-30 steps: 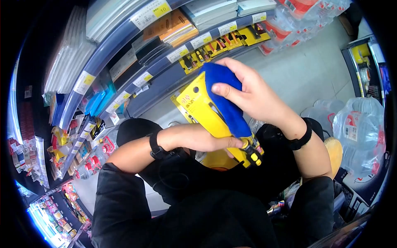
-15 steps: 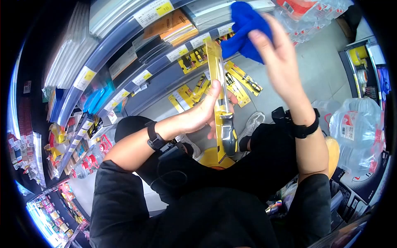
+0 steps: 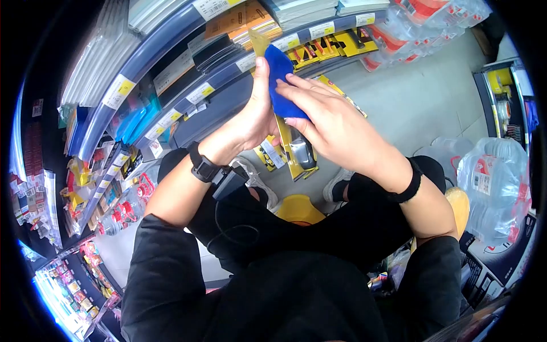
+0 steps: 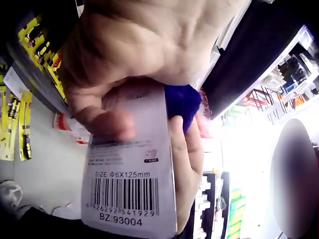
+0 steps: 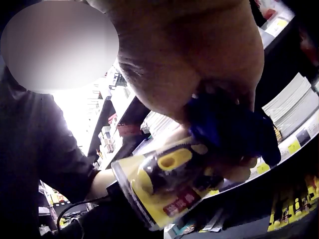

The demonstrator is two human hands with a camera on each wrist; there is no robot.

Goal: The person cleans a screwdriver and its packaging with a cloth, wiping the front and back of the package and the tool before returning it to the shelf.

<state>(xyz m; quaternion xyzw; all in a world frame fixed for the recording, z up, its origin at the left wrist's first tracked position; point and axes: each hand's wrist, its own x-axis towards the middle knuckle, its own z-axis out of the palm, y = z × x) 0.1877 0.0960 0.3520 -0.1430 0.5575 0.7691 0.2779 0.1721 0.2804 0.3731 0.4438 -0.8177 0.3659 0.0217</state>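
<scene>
In the head view my left hand (image 3: 255, 122) grips a carded screwdriver (image 3: 302, 153) upright, its black-and-yellow handle at the lower end. The white back of the card (image 4: 124, 199) faces the left wrist view, with a barcode and "SIZE Φ6X125mm"; a thumb or fingertip lies across its print. My right hand (image 3: 342, 128) holds a blue cloth (image 3: 280, 68) against the front of the pack, fingers over it. The right wrist view shows the bunched cloth (image 5: 234, 129) above the handle under clear plastic (image 5: 169, 174). The blade part is hidden behind the cloth and hands.
More yellow carded tools (image 3: 270, 153) lie on the floor before my feet. Others line the bottom shelf (image 3: 325, 48), below notebooks. Wrapped water bottles (image 3: 491, 182) stand at the right, and a yellow stool (image 3: 299, 210) shows between my legs.
The pack turned from face-up to edge-on, then rose a little to the left. The cloth swung away up and right half a second ago and is now back against the pack.
</scene>
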